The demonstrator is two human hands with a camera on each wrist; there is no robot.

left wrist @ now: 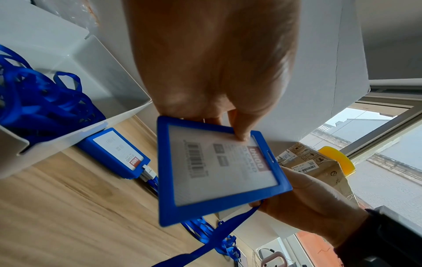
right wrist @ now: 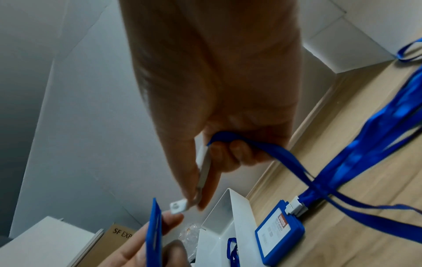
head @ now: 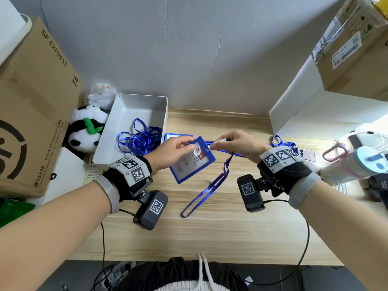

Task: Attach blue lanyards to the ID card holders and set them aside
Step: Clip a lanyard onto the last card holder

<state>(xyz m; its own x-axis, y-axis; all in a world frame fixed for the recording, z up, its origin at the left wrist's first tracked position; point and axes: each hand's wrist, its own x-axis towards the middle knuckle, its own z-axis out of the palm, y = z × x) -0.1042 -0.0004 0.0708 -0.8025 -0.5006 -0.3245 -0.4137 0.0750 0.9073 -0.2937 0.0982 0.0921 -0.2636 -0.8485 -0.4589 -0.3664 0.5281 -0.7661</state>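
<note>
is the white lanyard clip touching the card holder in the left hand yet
Apart. The right wrist view shows a gap between the white clip and the upright edge of the blue card holder.

Left hand (head: pixel 174 151) holds card holder (head: pixel 192 159); right hand (head: pixel 239 144) pinches lanyard clip (head: pixel 220 141).

The card holder (head: pixel 192 159) pinched in the left hand (head: pixel 171 152) had a smooth blue plastic frame with a clear glossy window. From the right hand (head: pixel 239 144) hung a satiny woven ribbon lanyard (head: pixel 206 189) with a white plastic clip (right wrist: pixel 179 207). Below both lay a matt wood-grain desk (head: pixel 231 232), with a smooth white plastic bin (head: pixel 130 108) beyond the left hand.
</note>
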